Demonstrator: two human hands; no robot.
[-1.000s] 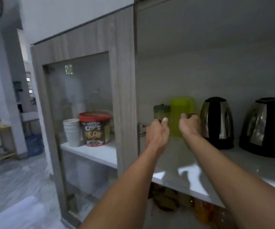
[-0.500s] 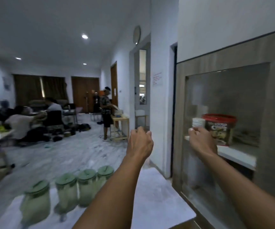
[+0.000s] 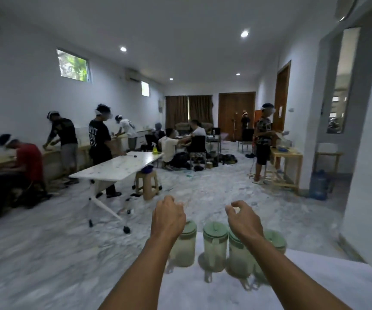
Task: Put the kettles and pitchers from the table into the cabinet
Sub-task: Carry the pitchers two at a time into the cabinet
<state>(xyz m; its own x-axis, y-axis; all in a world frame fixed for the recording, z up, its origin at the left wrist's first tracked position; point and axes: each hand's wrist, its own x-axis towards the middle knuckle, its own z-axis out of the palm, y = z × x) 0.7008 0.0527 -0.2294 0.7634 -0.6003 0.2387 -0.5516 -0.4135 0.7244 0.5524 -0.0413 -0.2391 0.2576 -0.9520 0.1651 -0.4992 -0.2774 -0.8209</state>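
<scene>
Several pale green lidded pitchers stand in a row at the far edge of the white table point(image 3: 303, 287) in front of me: the leftmost pitcher point(image 3: 183, 249), a second pitcher point(image 3: 215, 247), a third pitcher point(image 3: 238, 258) and a rightmost pitcher point(image 3: 274, 240) partly behind my forearm. My left hand point(image 3: 168, 217) hovers above the leftmost pitcher, fingers curled, holding nothing. My right hand point(image 3: 243, 219) hangs over the third pitcher, fingers loosely apart and empty. The cabinet is out of view.
A marble floor stretches ahead. A white folding table on wheels point(image 3: 118, 167) and a plastic stool point(image 3: 147, 184) stand to the left. Several people work along the left wall and in the middle of the room. A water jug point(image 3: 318, 185) sits by the right wall.
My view has swung left from the cabinet shelf to the room and the table. Both hands left the pitchers on the shelf and now hover empty above the pitchers on the table.
</scene>
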